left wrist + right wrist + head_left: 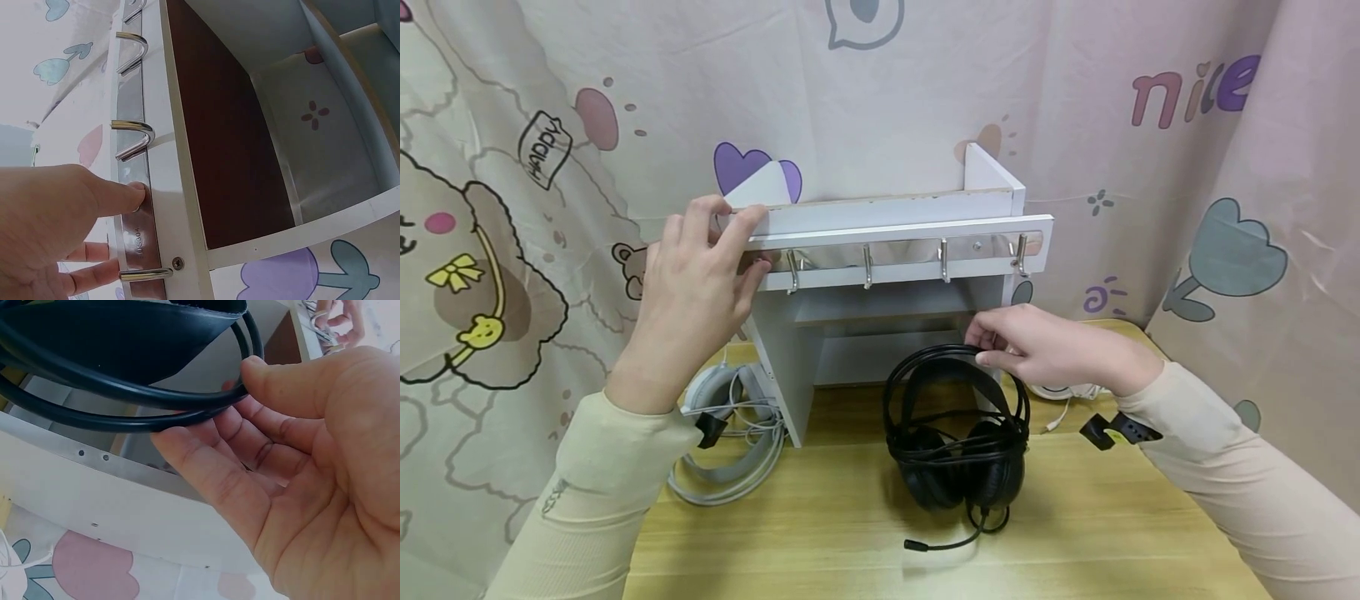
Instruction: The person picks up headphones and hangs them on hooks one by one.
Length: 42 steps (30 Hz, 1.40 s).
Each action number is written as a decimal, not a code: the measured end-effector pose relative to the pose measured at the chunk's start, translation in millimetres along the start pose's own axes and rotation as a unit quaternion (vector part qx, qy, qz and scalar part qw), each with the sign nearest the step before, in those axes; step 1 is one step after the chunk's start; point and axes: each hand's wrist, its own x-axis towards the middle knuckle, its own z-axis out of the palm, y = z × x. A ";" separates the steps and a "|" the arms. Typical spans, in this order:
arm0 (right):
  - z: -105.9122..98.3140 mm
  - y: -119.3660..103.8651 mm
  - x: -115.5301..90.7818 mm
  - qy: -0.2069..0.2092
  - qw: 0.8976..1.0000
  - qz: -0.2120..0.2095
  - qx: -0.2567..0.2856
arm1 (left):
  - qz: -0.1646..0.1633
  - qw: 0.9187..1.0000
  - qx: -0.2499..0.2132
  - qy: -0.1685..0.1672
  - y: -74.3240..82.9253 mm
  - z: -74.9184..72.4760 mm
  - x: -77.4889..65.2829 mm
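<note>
My right hand [1037, 343] pinches the top band of a black headset [955, 446] between thumb and fingers. The headset hangs in front of the white shelf, its cable wound around it and its microphone boom pointing down and left. In the right wrist view the thumb lies over the thin black headband tubes [125, 394]. My left hand [696, 267] grips the left end of the metal hook rail [902, 252] on the shelf's front board. The left wrist view shows its thumb pressing the steel strip [134, 234] between two hooks.
A grey-white headset [730, 442] with coiled cable lies on the wooden table [820, 542], left of the white shelf unit [790, 375]. Behind the shelf's right side is a white item with a cable [1060, 396]. Printed curtains [880, 100] surround the table.
</note>
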 end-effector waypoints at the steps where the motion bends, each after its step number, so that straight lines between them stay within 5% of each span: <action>1: 0.0 -0.1 -0.5 0.003 1.000 -0.001 -0.001 | 0.000 1.000 0.000 -0.001 0.1 0.0 0.0; 24: -1.9 0.9 -19.6 0.050 0.999 -0.003 -0.008 | -0.008 1.000 -0.010 0.005 2.2 0.6 0.6; 42: -7.3 1.9 -39.6 0.126 0.991 -0.009 -0.035 | -0.011 1.000 -0.008 0.011 3.1 1.5 -0.6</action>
